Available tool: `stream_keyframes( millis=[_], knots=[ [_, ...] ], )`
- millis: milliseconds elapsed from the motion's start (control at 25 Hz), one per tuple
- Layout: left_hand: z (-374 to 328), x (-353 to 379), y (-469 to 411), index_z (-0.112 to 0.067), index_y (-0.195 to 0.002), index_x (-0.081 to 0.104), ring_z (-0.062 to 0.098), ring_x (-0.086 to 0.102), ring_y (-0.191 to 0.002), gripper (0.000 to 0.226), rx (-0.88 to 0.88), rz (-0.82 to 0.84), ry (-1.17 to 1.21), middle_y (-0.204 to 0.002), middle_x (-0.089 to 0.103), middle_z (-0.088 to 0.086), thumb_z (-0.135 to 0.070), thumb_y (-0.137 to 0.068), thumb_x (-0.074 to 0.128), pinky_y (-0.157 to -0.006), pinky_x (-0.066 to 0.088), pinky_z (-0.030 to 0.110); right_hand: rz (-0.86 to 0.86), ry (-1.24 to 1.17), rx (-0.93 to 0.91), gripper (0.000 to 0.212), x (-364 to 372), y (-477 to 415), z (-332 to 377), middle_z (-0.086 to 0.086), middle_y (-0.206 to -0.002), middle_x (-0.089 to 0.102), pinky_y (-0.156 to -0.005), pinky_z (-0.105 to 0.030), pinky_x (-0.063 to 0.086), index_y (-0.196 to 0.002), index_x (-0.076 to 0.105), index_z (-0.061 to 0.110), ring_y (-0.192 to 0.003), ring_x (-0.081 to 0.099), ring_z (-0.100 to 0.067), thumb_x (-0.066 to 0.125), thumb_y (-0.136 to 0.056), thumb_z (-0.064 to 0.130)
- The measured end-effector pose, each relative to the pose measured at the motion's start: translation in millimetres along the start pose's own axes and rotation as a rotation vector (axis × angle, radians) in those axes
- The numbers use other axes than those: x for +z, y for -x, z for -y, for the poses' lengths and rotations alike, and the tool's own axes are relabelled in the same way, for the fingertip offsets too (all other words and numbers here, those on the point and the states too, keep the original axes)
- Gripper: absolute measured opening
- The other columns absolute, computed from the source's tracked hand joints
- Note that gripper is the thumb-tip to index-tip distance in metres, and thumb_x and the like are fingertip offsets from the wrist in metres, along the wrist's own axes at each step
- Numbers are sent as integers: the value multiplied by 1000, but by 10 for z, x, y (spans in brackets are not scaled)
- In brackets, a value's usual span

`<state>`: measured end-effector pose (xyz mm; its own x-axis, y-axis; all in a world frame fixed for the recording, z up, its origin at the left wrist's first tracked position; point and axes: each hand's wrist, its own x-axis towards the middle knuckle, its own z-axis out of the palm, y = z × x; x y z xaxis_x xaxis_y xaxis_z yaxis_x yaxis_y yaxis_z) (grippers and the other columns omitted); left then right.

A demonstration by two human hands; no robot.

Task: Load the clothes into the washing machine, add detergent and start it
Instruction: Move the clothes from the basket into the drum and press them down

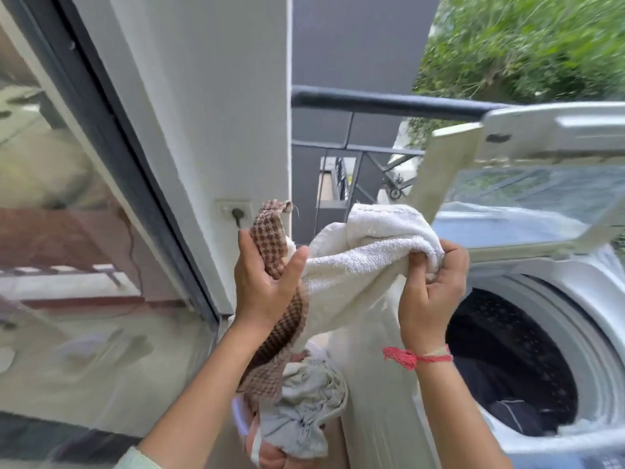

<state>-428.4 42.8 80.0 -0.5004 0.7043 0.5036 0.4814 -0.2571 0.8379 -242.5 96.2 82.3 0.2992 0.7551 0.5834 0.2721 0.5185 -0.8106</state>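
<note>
My left hand (pixel 267 286) holds a brown checked cloth (pixel 270 252) that hangs down past my wrist. My right hand (pixel 429 292) grips a white towel (pixel 365 258), which stretches across to the left hand and drapes downward. Both hands are raised just left of the top-loading washing machine (pixel 558 286). Its lid (pixel 527 198) stands open. Dark clothes (pixel 504 414) lie in the bottom of the drum. Below my hands, a heap of laundry with a grey garment (pixel 304 414) on top waits beside the machine.
A glass sliding door (pixel 67 231) and a white wall with a plugged socket (pixel 236 211) are on the left. A dark balcony railing (pixel 389 103) runs behind, with greenery beyond. A red thread band circles my right wrist.
</note>
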Motion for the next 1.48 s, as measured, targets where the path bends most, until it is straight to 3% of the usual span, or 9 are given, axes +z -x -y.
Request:
stream_keyframes(
  millis=[280,440,640,760,840,1000,1080,1280,1480],
  knots=[
    [-1122,1111,192,-33,-101,42,-18,51,-77,11,183,1,162,-83,53,-36,-23,-96,45,-71,36,1,-101,-110,-95,8,-1404,-892,-168,-1,-104,58,-92,-21,41,-77,49,19,-103,55,-6,56,-79,20],
    [-1608,2012,310,2,-95,53,6,49,-58,47,148,59,231,-61,48,-13,-41,-92,34,-60,38,15,-20,-169,-63,14,-2295,-1482,-429,24,-64,50,-60,-11,37,-72,41,27,-61,44,7,52,-81,26],
    [-1836,2718,572,-19,-62,39,4,44,-48,35,45,110,108,-50,39,-9,-30,-94,35,-49,30,19,-56,-19,-151,16,-2949,-1954,-816,15,-71,42,-59,-6,34,-81,42,20,-61,44,10,52,-91,14],
    [-1710,2799,716,-13,-112,54,28,61,-75,42,-36,148,-271,-70,61,1,-42,-96,29,-63,37,31,19,157,-123,24,-3120,-2069,-1083,0,-73,50,-55,-18,30,-100,51,2,-62,45,-3,51,-91,24],
    [-1659,2777,752,-25,-149,15,35,61,-83,53,-104,211,-585,-92,67,16,-42,-100,25,-67,40,36,145,274,-126,36,-3151,-2115,-1274,-7,-73,52,-58,-27,31,-114,53,3,-68,49,-17,50,-91,31],
    [-1692,2687,841,-35,-146,24,15,57,-97,47,35,75,-314,-117,58,-5,-27,-101,33,-79,45,30,536,397,-109,27,-3132,-2065,-1605,-8,-79,64,-63,-29,33,-101,63,10,-78,61,-29,52,-91,32],
    [-1674,2634,875,-20,-119,52,19,61,-87,28,205,43,-233,-98,64,-3,-22,-96,36,-73,48,30,681,307,-118,8,-3091,-1937,-1714,-4,-85,67,-70,-28,41,-92,65,12,-83,63,-24,61,-89,18],
    [-1515,2693,1107,-19,-75,51,17,50,-54,41,378,360,-733,-63,49,-6,-57,-82,36,-46,31,22,801,-205,18,19,-3125,-1902,-1348,11,-84,71,-78,-17,47,-84,72,21,-86,64,-4,69,-81,2],
    [-1360,2923,1289,-36,-130,50,9,61,-88,72,324,593,-594,-117,56,-14,-76,-71,46,-64,51,29,971,-597,97,24,-3302,-1998,-1079,6,-84,73,-81,-22,50,-78,77,23,-89,66,-12,77,-65,3]
  ],
)
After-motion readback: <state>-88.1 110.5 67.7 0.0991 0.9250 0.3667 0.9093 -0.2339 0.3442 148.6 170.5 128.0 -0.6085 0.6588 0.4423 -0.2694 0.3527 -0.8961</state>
